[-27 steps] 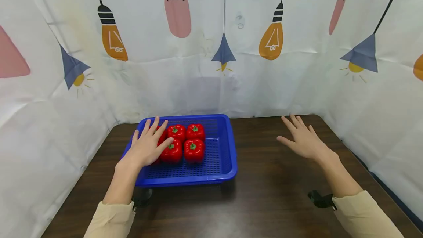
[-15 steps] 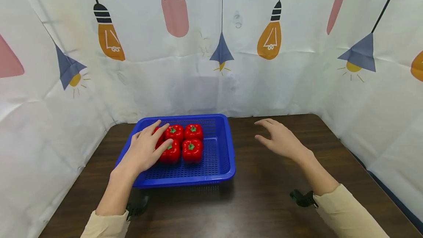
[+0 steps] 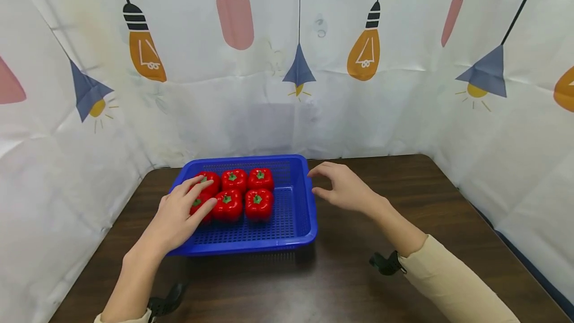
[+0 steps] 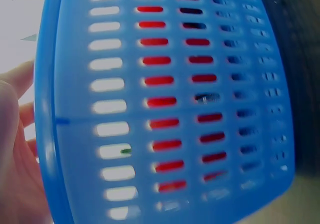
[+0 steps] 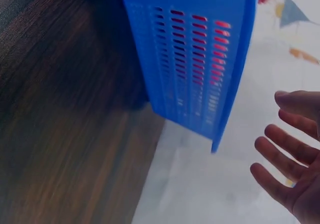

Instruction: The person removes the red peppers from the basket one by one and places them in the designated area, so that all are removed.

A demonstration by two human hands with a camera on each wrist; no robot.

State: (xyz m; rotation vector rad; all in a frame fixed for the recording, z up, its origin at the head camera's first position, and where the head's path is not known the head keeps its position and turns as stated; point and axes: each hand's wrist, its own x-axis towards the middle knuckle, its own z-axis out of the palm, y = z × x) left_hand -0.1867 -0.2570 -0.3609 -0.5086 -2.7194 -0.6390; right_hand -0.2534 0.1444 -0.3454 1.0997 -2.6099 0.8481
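Several shiny red bell peppers with green stems stand in two rows in the left part of a blue plastic basket. My left hand hovers over the basket's left side, its loosely bent fingers overlapping the leftmost peppers in the head view. The left wrist view has this hand behind the rim, with red showing through the slots of the basket wall. My right hand is at the right rim, fingers bent and thumb apart. A gap separates these fingers from the basket in the right wrist view.
The basket stands at the back of a dark brown wooden table. A white cloth printed with lamps and bulbs hangs behind the table and along both sides. Black straps sit on both wrists at the beige sleeves.
My right hand has moved left from over the table to the basket's right rim. My left hand has drawn back toward the left, and its spread fingers have bent, uncovering more peppers.
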